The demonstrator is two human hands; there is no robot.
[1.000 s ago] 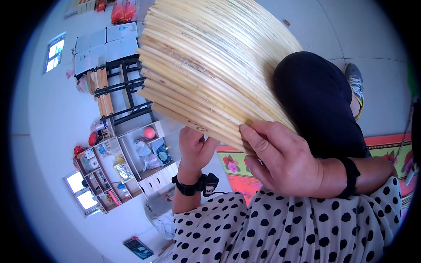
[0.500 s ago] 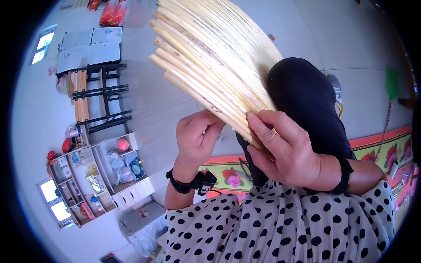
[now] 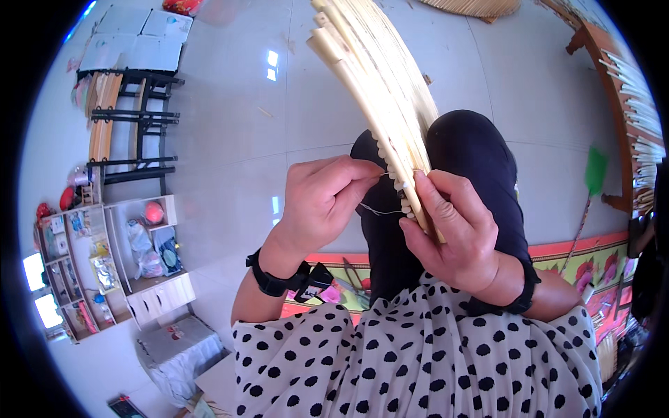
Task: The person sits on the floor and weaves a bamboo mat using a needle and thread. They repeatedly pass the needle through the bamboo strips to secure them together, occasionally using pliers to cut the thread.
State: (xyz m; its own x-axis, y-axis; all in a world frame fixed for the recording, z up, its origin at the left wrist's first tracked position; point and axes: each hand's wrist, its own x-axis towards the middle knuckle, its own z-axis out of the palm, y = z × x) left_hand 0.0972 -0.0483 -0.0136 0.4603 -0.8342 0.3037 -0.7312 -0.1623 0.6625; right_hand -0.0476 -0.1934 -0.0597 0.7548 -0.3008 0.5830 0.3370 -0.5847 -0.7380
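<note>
A mat of pale, straight plant stalks (image 3: 390, 83), laid side by side, stands over my knees and reaches away toward the floor. My right hand (image 3: 456, 230) grips its near edge, thumb on one side and fingers around the other. A row of round cut stalk ends shows along the left of this edge. Beside them my left hand (image 3: 331, 195) is closed, thumb and forefinger pinching a thin thread (image 3: 385, 174) that runs to the stalks. A loose loop of the thread hangs below the pinch. Whether a needle is in those fingers is hidden.
A patterned floral mat (image 3: 543, 254) lies under me. To the right a wooden bench (image 3: 605, 76) bears many pale stalks, with a green-headed stick (image 3: 596, 171) near it. A round woven piece (image 3: 481, 5) lies on the floor ahead. Shelves (image 3: 90, 272) stand at the left.
The stalk mat has swung more upright and to the right, so its cut ends now face my left hand. My left hand has risen slightly, and the thread now shows.
</note>
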